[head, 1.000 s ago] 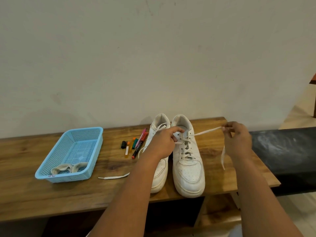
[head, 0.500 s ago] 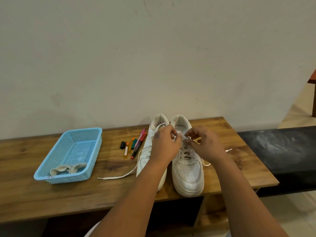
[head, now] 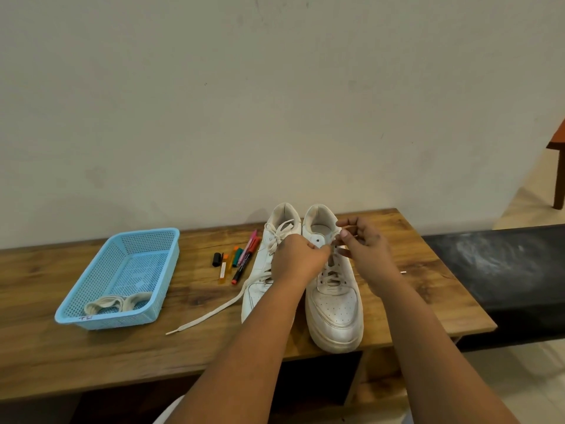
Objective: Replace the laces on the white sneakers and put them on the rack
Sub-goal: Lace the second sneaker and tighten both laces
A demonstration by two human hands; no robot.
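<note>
Plain off-white wall (head: 275, 102) seen behind, wooden table (head: 91, 356) set against it, black bench (head: 504, 270) adjoined at right, pale tiled floor (head: 526, 377) glimpsed below, reddish furniture leg (head: 559, 179) cut off at far right.

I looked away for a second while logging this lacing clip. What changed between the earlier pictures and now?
The right hand, which had pulled the lace out taut to the right, came back in to the upper eyelets of the right sneaker, beside the left hand. The left sneaker, blue basket and markers stayed put.
</note>
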